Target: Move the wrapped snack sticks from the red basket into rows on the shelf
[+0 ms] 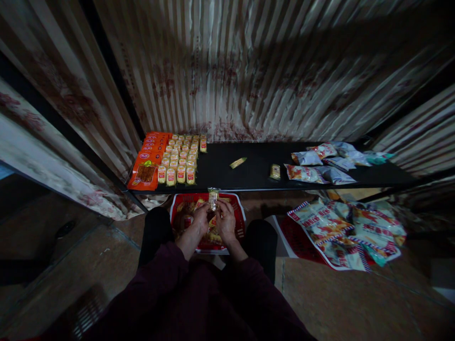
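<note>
My left hand (201, 220) and my right hand (226, 219) meet over a red basket with a white rim (243, 213). Between their closed fingertips is a small snack packet in a clear, shiny wrapper (213, 198), held upright. Inside the basket, partly hidden by my hands, lie more wrapped snacks (186, 220) with yellow and red labels. Just beyond, on a black shelf (220, 173), stand rows of small yellow packets (181, 174) with red-and-white labels. Orange snack bags (145, 170) lie left of these rows.
Two loose packets, a slim one (238, 163) and a squarish one (275, 172), lie mid-shelf. White-and-red bags (305, 174) cover its right part. On the floor at right, another basket (305, 241) overflows with similar bags (341, 232). A striped curtain (249, 71) hangs behind.
</note>
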Demonstrator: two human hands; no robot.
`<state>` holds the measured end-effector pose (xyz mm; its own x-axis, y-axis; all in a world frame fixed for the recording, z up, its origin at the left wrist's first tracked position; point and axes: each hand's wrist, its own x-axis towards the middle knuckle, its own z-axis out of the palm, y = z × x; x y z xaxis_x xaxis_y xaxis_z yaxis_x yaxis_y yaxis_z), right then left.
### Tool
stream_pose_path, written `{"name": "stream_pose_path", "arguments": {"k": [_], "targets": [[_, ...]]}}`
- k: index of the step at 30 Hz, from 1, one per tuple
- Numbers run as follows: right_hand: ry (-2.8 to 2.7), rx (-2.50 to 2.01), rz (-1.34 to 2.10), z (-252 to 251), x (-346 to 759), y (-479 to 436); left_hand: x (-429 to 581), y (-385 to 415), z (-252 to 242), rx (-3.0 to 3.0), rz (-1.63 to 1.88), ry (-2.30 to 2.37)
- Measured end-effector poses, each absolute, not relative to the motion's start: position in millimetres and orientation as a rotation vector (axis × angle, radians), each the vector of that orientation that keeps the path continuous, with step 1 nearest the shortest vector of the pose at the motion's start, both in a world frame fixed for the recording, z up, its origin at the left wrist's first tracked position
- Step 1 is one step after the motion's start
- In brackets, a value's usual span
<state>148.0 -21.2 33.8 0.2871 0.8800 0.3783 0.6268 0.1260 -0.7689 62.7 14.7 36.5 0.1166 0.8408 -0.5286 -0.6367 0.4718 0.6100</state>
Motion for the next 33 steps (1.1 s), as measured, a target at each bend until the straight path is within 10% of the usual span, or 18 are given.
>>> {"name": "stream_pose_path", "arguments": {"k": [33], "targets": [[-0.938,-1.53,0.794,34.2,146.0,-20.5,63.9,10.0,40.5,0.432,1.235,1.013]]}}
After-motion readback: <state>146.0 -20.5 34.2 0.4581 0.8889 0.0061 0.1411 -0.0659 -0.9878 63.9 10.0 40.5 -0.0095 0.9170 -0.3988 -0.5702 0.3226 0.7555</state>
